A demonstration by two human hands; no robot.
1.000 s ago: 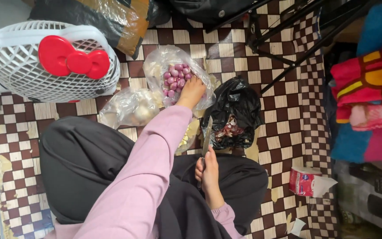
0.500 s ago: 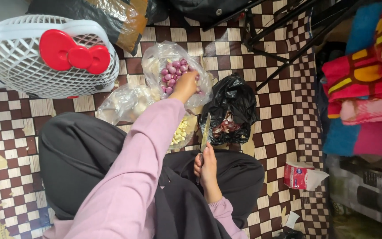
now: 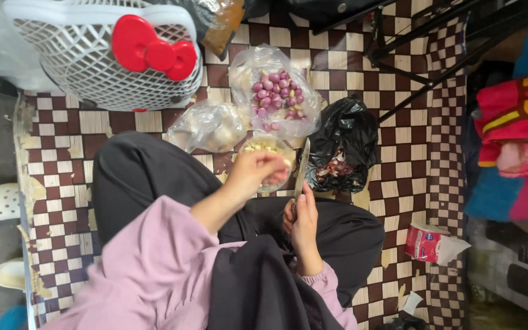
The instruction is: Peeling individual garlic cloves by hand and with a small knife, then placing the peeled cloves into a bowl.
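A white plastic basket (image 3: 93, 55) with a red bow sits at about ten o'clock on the checkered floor (image 3: 62, 159). Just right of it lies a clear bag of pale bulbs (image 3: 209, 127), and at twelve o'clock an open clear bag of purple shallots (image 3: 276, 91). Below that, the left hand (image 3: 258, 171) is curled shut over a small bowl of peeled pieces (image 3: 264, 151); what it pinches cannot be made out. Just to the right, at six o'clock of the bags, the right hand (image 3: 304, 223) grips a knife (image 3: 301, 168), blade pointing up. A black bag of peels (image 3: 342, 146) lies at two o'clock of that hand, and a red tissue pack (image 3: 426, 241) at four o'clock.
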